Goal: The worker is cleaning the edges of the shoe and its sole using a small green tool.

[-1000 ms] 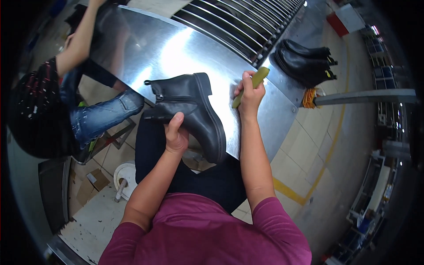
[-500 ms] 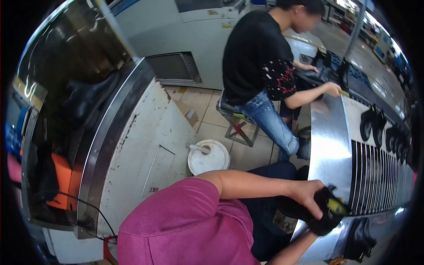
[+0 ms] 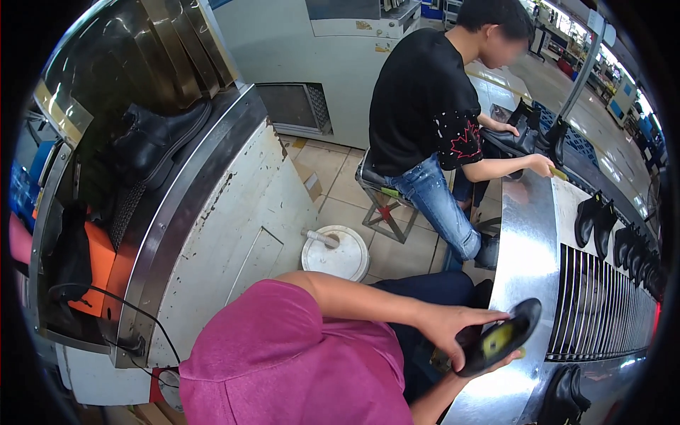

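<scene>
Left hand (image 3: 443, 327): closed around the black boot (image 3: 496, 338), fingers spread along its upper edge.
Right hand: largely hidden beneath the boot; only a forearm and fingertips are seen, so its grip cannot be told.
Black boot: held sole-up at the near edge of the steel counter (image 3: 524, 248); a yellow patch is shown on the sole.
Step in hand: judged to be handling or inspection of the sole, the boot being turned over above the lap.
Next move: a steady hold by both hands is called for, with the sole kept facing up.
Co-worker (image 3: 432, 113): seated on a stool, in black shirt and jeans, another boot held at the counter's far end.
Finished boots (image 3: 595, 219): ranged on the slatted conveyor.
White bucket (image 3: 336, 253): set on the tiled floor, lid on.
Labels: none legible; a small orange patch is seen on the grey cabinet.
</scene>
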Action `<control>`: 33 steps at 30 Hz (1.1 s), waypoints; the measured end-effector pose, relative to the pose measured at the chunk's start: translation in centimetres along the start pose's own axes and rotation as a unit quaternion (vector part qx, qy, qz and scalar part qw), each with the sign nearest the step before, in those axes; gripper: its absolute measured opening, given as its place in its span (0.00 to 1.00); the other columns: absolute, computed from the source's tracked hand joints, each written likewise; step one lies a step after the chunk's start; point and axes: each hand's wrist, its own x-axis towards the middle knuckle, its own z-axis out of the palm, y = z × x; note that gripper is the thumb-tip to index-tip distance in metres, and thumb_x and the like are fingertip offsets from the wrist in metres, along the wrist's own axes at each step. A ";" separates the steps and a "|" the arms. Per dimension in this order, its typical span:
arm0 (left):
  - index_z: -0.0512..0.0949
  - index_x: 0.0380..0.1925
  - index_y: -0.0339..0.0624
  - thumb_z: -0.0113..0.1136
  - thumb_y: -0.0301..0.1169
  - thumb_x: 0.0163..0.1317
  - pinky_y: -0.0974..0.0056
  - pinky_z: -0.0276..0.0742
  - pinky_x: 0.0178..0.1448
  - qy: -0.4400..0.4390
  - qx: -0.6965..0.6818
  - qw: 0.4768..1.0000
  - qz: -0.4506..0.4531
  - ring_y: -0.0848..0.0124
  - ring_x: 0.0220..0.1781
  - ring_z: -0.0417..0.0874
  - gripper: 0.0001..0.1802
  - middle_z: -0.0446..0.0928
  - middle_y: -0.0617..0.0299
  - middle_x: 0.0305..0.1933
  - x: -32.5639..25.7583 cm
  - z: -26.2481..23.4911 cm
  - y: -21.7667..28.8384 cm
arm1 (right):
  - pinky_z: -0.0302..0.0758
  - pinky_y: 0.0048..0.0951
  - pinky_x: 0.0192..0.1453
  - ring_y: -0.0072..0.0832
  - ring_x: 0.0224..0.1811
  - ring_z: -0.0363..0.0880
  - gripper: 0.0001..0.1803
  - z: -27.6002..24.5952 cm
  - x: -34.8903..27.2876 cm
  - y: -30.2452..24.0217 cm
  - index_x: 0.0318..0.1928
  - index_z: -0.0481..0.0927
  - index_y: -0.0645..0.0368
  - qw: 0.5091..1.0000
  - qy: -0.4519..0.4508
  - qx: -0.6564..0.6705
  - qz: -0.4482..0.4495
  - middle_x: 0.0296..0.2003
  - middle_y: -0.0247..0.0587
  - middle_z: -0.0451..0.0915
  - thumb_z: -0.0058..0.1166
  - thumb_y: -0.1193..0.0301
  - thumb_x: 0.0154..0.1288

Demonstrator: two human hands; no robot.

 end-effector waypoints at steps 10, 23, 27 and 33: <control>0.83 0.53 0.32 0.78 0.30 0.56 0.61 0.83 0.59 0.500 -0.077 0.837 -0.208 0.69 0.49 0.88 0.25 0.87 0.56 0.51 -1.4 -8.1 7.4 | 0.65 0.16 0.19 0.22 0.25 0.84 0.22 -1.7 6.2 -0.7 0.66 0.72 0.64 0.827 -0.214 -0.505 -0.125 0.44 0.46 0.87 0.57 0.70 0.77; 0.82 0.51 0.29 0.84 0.32 0.51 0.63 0.78 0.61 0.771 0.459 0.437 -0.059 0.66 0.50 0.86 0.30 0.86 0.54 0.51 -27.5 -22.8 38.8 | 0.72 0.17 0.15 0.22 0.24 0.83 0.25 -10.3 14.6 -7.5 0.71 0.65 0.62 0.961 -0.165 -0.223 0.000 0.47 0.53 0.87 0.49 0.63 0.82; 0.78 0.61 0.30 0.85 0.34 0.49 0.63 0.73 0.68 0.814 0.454 0.351 -0.084 0.64 0.59 0.83 0.40 0.83 0.55 0.60 -36.9 -24.5 43.0 | 0.71 0.17 0.14 0.22 0.22 0.82 0.25 -10.6 14.0 -7.7 0.70 0.66 0.63 0.962 -0.150 -0.226 0.002 0.46 0.52 0.88 0.49 0.63 0.82; 0.77 0.63 0.30 0.85 0.43 0.50 0.61 0.71 0.71 0.785 0.514 0.298 -0.174 0.61 0.64 0.81 0.44 0.82 0.54 0.63 -38.1 -26.9 45.5 | 0.70 0.18 0.14 0.22 0.20 0.80 0.25 -9.5 12.3 -6.3 0.70 0.67 0.62 0.967 -0.118 -0.226 0.004 0.42 0.49 0.88 0.51 0.62 0.82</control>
